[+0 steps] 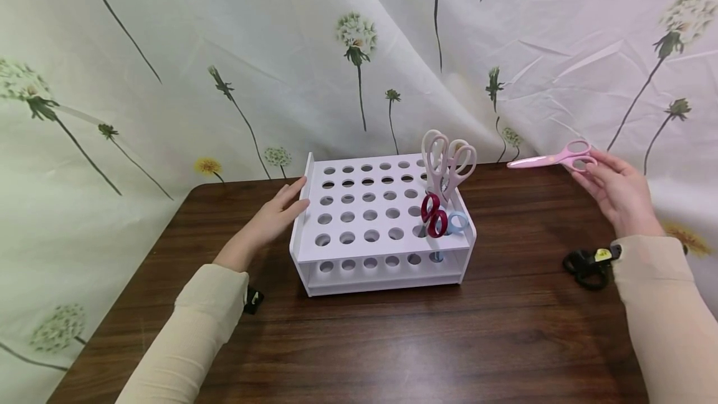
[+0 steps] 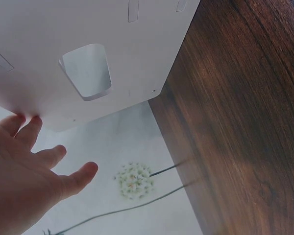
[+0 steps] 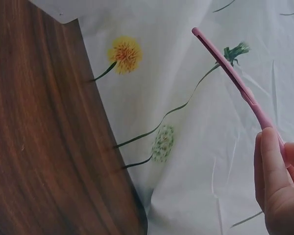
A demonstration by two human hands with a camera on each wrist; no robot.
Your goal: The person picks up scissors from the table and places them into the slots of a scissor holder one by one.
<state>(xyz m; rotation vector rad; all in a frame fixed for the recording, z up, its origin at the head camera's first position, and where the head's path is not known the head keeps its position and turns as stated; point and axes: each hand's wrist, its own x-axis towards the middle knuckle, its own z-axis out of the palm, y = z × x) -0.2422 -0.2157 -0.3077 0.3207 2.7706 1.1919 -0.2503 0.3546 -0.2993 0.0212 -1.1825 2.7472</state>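
My right hand point(image 1: 619, 192) pinches a pair of pink scissors point(image 1: 552, 158) by the handle loops, off to the right of the rack. The blades point left toward the rack, and in the right wrist view the scissors point(image 3: 230, 73) appear edge-on. A white rack point(image 1: 353, 254) with rows of round holes stands on the table. My left hand point(image 1: 275, 214) touches its left side panel with extended fingertips; the left wrist view shows that panel point(image 2: 34, 63) close up. Handle-up in the rack's right side are pale pink scissors point(image 1: 461, 164), dark red scissors point(image 1: 436, 223) and light blue scissors point(image 1: 458, 222).
The brown wooden table point(image 1: 364, 348) extends in front of the rack and to both sides. A white flower-printed cloth point(image 1: 314, 48) hangs behind it. Beside my right sleeve is a black looped object point(image 1: 586, 270) with a yellow patch; I cannot tell its kind.
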